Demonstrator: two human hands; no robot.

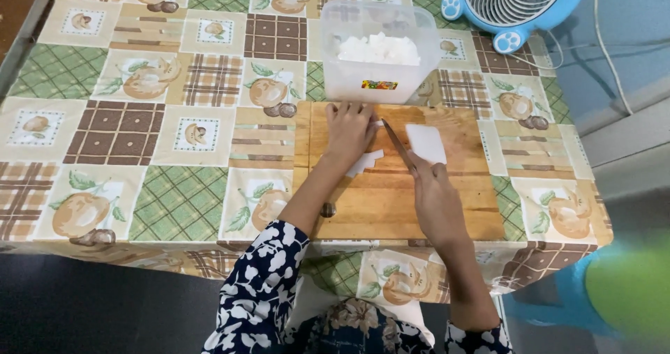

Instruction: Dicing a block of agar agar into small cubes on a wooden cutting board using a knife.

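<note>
Slicing is under way on the rectangular wooden cutting board point(391, 200): the right hand point(434, 195) grips a thin-bladed knife point(396, 145), the left hand point(349, 127) presses, seemingly closed, on white pieces point(364, 162) (a larger white slab point(426, 142) lies beside); a steady downward cut comes next

Table point(174, 207) under a checked fruit-print cloth, blue fan point(513, 5) at its far corner, dark floor point(105, 305) below
</note>
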